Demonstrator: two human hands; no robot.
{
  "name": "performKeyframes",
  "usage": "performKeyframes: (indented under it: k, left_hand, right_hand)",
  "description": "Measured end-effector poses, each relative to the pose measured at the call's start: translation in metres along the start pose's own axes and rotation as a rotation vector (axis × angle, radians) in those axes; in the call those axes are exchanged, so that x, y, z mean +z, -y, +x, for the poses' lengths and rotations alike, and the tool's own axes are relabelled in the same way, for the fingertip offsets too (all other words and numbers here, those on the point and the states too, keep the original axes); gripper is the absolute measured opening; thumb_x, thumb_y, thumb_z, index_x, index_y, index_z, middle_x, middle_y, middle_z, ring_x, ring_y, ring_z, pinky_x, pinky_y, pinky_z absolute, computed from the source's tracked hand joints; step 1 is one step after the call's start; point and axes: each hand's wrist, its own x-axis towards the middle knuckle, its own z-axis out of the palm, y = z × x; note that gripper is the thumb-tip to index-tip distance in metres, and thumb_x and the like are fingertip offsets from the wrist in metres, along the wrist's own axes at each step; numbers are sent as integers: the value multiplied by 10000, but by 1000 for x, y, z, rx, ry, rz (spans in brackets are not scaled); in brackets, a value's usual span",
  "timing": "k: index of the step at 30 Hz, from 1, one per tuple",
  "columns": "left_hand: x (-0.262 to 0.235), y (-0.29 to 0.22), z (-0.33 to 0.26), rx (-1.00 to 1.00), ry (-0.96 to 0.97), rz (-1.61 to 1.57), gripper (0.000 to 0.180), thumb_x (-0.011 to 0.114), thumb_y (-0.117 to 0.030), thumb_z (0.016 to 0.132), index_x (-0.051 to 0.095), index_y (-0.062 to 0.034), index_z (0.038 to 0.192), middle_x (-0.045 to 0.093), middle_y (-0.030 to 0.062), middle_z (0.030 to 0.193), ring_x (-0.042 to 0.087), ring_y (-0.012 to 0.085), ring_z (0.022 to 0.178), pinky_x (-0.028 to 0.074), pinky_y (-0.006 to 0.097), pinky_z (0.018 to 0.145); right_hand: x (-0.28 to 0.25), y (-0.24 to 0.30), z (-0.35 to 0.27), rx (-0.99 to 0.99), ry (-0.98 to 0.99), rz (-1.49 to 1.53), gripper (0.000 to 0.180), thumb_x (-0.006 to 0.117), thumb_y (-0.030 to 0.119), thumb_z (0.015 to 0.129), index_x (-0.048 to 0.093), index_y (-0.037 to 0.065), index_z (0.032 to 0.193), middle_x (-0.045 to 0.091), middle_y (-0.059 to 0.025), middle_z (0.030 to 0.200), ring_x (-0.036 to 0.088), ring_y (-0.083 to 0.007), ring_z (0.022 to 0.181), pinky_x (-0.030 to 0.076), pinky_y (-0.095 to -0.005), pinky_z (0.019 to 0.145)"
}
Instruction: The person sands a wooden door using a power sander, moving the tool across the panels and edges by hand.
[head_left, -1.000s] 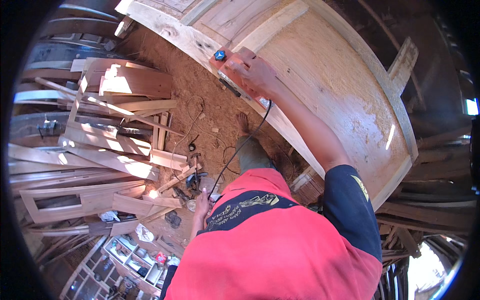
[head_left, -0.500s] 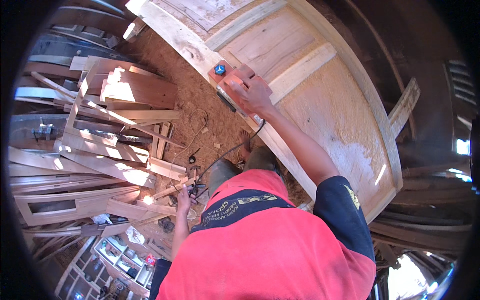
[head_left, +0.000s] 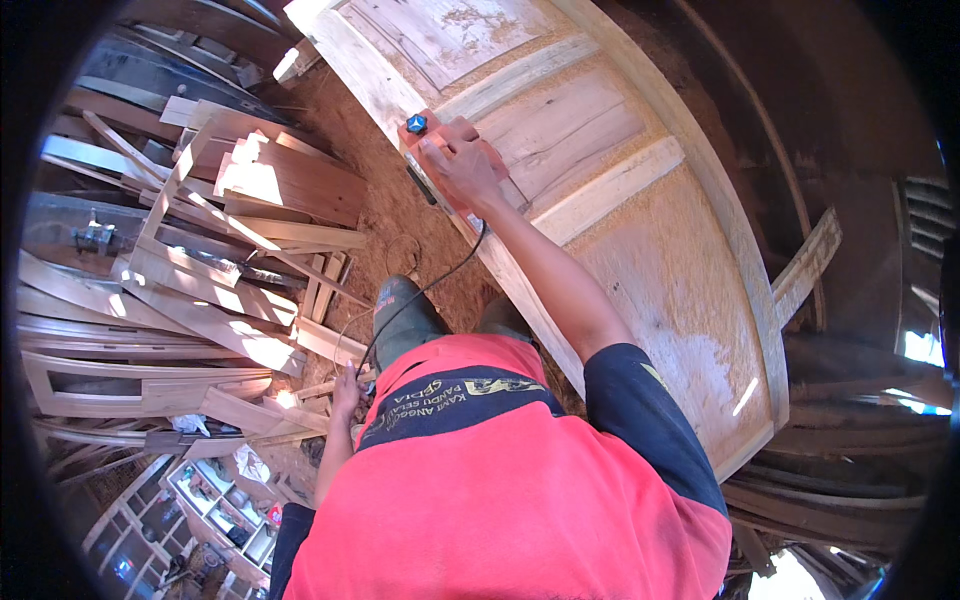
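Observation:
My right hand (head_left: 466, 174) is closed on the handle of a red electric planer (head_left: 486, 150) with a blue front knob (head_left: 416, 124). The planer rests on the long near side of a pale wooden door panel (head_left: 600, 105), close to where a crosspiece joins it. From the planer's rear a black power cable (head_left: 440, 278) curves back to my left hand (head_left: 346, 396), low beside my left thigh. My left fingers are bent around the cable; part of that grip is hard to make out.
Sawdust and shavings lie on the panel and the brown ground (head_left: 385, 190). Stacked boards and frames (head_left: 220, 290) fill the left side. A compartmented tray (head_left: 225, 505) with small items stands at lower left. A wooden plank (head_left: 806, 262) juts out beyond the panel's far edge.
The planer and my right hand have slid along the panel's side toward its upper end. My left leg has come forward, and the view has shifted.

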Motion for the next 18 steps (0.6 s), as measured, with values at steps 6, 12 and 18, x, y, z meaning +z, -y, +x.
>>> performKeyframes:
  k: [6, 12, 18]
  left_hand:
    - [-10, -13, 18, -14, 1, -54, 735, 271, -644, 993, 579, -13, 1210, 585, 88, 676, 557, 151, 478, 422, 280, 430]
    - [-17, -34, 31, 25, 37, -122, 713, 272, -628, 1002, 580, -16, 1200, 578, 73, 669, 551, 137, 465, 418, 263, 418]
    - [-30, -53, 55, 19, 6, -262, 653, 318, -600, 1008, 582, -7, 1082, 567, 61, 667, 561, 137, 469, 445, 251, 417]
  right_hand:
    - [17, 8, 60, 321, -6, 257, 563, 567, 618, 868, 645, 104, 1084, 687, -266, 1016, 643, -444, 1019, 497, -492, 875]
    - [36, 15, 132, 272, -59, 283, 629, 550, 667, 846, 667, 106, 1106, 682, -266, 1041, 651, -419, 1034, 506, -477, 860]
    - [55, 36, 207, 374, -8, 181, 625, 524, 664, 858, 673, 100, 1083, 682, -262, 1059, 650, -411, 1048, 504, -467, 879]
